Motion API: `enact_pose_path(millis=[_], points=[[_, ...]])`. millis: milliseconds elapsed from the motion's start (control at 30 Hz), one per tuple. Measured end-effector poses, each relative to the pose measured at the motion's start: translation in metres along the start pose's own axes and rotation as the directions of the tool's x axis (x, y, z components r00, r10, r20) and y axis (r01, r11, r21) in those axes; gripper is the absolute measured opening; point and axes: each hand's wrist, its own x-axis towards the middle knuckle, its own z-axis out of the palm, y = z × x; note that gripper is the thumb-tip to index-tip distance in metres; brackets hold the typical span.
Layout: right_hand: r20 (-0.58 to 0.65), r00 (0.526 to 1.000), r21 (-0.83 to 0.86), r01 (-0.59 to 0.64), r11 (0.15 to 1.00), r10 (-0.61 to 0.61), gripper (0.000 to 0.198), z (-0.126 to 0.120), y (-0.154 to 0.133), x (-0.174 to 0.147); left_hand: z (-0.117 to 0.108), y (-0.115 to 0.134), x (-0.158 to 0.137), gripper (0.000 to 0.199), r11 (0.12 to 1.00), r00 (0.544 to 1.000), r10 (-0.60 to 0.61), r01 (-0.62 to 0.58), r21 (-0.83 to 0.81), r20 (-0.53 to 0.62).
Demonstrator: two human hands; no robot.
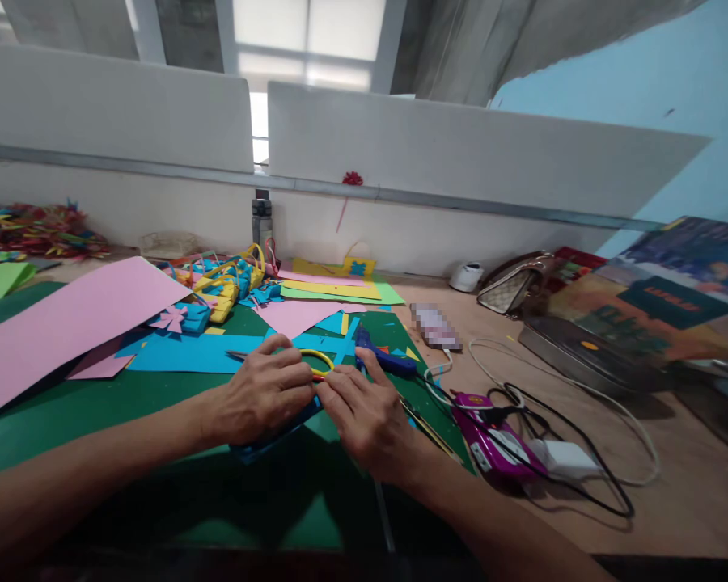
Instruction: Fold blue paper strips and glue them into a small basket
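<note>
My left hand (265, 392) is closed over a blue folded paper piece (273, 436), fingers curled on its top edge. From the right, my right hand (373, 416) pinches the same piece near its right end, thumb raised. Both hands hide most of its shape. Just behind them lie scissors with yellow and red handles (321, 361), the blade tip showing left of my left hand. A blue glue gun (388, 361) rests beyond my right hand, and a clear glue stick (383, 517) shows below it. A flat blue paper strip (182, 354) lies behind my left hand.
A green cutting mat (127, 420) covers the table. Pink sheets (78, 323) and small blue and yellow paper bags (218, 295) lie at left and back. On the right are a phone (435, 326), a purple power strip (491, 440) with looping cables, and a dark case (582, 356).
</note>
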Motion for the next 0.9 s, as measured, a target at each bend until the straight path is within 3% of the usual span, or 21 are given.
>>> enact_pose_path(millis=[167, 300, 367, 433, 633, 767, 900], points=[[-0.149, 0.973, 0.099, -0.160, 0.982, 0.174, 0.021, -0.002, 0.006, 0.000, 0.003, -0.013, -0.002, 0.029, 0.964, 0.980, -0.192, 0.179, -0.195, -0.054], [-0.186, 0.936, 0.201, -0.261, 0.944, 0.299, 0.017, -0.004, 0.011, 0.002, -0.001, -0.018, 0.000, 0.027, 0.808, 0.902, -0.431, 0.373, -0.456, -0.027], [-0.143, 0.925, 0.242, -0.311, 0.919, 0.351, 0.019, -0.004, 0.012, 0.003, -0.002, -0.017, -0.001, 0.025, 0.730, 0.876, -0.483, 0.410, -0.547, 0.013], [-0.090, 0.915, 0.276, -0.357, 0.893, 0.393, 0.024, -0.004, 0.011, 0.004, -0.001, -0.015, -0.002, 0.025, 0.723, 0.885, -0.465, 0.385, -0.574, 0.009], [-0.098, 0.914, 0.386, -0.330, 0.861, 0.394, 0.032, -0.004, 0.012, 0.005, 0.001, -0.013, -0.005, 0.024, 0.903, 0.951, -0.288, 0.229, -0.363, -0.117], [-0.160, 0.894, 0.437, -0.316, 0.842, 0.419, 0.008, -0.001, 0.012, 0.003, -0.001, -0.010, -0.005, 0.022, 0.931, 0.954, -0.255, 0.197, -0.308, -0.160], [-0.207, 0.878, 0.448, -0.306, 0.840, 0.431, 0.017, -0.001, 0.008, 0.001, -0.002, -0.005, -0.003, 0.020, 0.916, 0.920, -0.324, 0.246, -0.318, -0.221]])
